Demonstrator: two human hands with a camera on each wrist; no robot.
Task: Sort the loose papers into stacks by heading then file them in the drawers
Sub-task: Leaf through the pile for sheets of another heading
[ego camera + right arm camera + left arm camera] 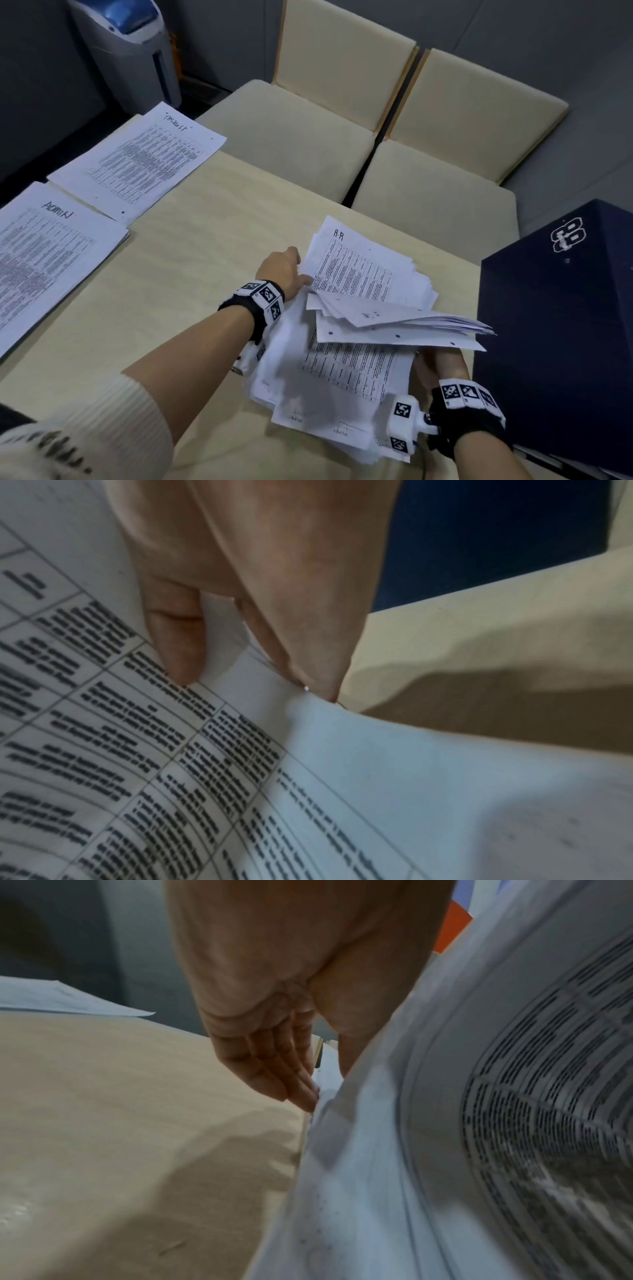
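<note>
1. The loose paper pile (346,373) lay on the table (191,246), just beside the dark blue drawer cabinet (561,329).
2. The left hand (282,270), fingers straight, pressed the pile's far edge.
3. The right hand (442,363), on the pile's cabinet side, pinched lifted sheets (240,750) between thumb and fingers.

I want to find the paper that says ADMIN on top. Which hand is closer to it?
Left. The left hand rests at the left edge of the messy pile, on the side facing the ADMIN stack. The right hand is beyond the pile, near the dark blue box.
</note>
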